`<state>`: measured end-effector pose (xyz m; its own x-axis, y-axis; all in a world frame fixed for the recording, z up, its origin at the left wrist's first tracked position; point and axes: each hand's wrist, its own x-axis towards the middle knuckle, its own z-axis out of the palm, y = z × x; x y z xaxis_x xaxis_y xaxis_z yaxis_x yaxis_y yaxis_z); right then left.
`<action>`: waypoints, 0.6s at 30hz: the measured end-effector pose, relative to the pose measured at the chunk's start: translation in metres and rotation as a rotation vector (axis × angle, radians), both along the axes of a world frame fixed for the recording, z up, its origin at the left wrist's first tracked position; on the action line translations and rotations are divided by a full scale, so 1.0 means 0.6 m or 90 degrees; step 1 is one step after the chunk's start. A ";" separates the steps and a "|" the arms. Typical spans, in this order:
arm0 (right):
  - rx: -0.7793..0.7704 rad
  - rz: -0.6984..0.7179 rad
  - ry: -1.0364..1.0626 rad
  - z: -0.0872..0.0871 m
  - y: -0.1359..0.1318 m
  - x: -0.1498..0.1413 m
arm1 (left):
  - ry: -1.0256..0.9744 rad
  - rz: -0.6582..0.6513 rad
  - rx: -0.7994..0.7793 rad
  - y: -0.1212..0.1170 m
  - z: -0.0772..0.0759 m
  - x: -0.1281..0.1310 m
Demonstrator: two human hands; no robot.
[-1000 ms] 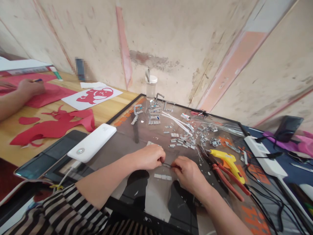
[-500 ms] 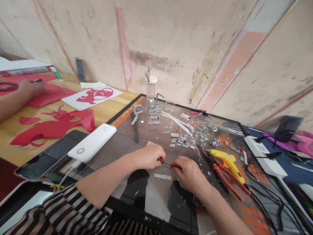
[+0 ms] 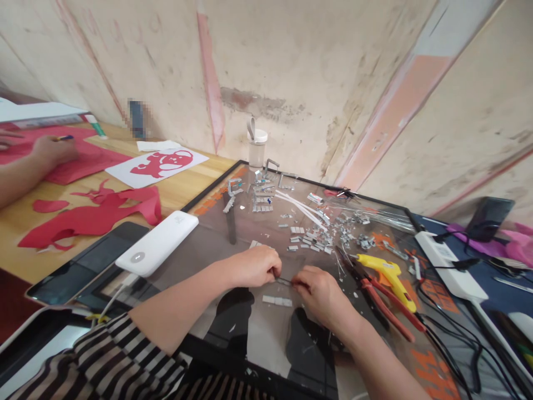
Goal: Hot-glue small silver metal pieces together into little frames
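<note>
My left hand [image 3: 257, 266] and my right hand [image 3: 318, 289] face each other just above the dark glass-like tabletop. Both are closed, pinching opposite ends of a thin dark strip [image 3: 284, 281]; its exact kind is too small to make out. Just below it lies a short row of joined light grey pieces [image 3: 277, 300]. Another pale grey piece [image 3: 260, 244] shows behind my left hand. Beyond my hands several small grey pieces [image 3: 310, 241] lie scattered, with long white strips [image 3: 302, 208] behind them.
To the right lie red-handled pliers [image 3: 391, 311], a yellow glue gun [image 3: 389, 273] and a white power strip [image 3: 452, 266] with cables. A white power bank [image 3: 158, 243] rests at left. A co-worker's hand [image 3: 54, 153] holds a pen over red sheets [image 3: 91, 147]. A lidded jar [image 3: 257, 147] stands behind.
My hands and the thin strip have hardly moved. At the far left, the co-worker's other hand has shifted slightly up and flattened on the red sheet.
</note>
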<state>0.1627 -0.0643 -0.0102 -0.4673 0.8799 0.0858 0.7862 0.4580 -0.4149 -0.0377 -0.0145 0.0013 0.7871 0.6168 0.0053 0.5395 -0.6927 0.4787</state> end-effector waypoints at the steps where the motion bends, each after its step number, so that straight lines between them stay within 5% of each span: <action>1: -0.005 0.000 0.004 0.001 0.000 0.001 | 0.004 0.004 -0.001 0.000 0.001 0.000; 18: -0.015 -0.006 -0.069 0.015 0.006 0.032 | 0.061 0.054 0.001 -0.004 0.010 -0.005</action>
<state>0.1821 -0.0605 -0.0010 -0.4646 0.8854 0.0142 0.8311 0.4415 -0.3381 -0.0409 -0.0168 0.0074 0.7292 0.6811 -0.0663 0.6391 -0.6432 0.4217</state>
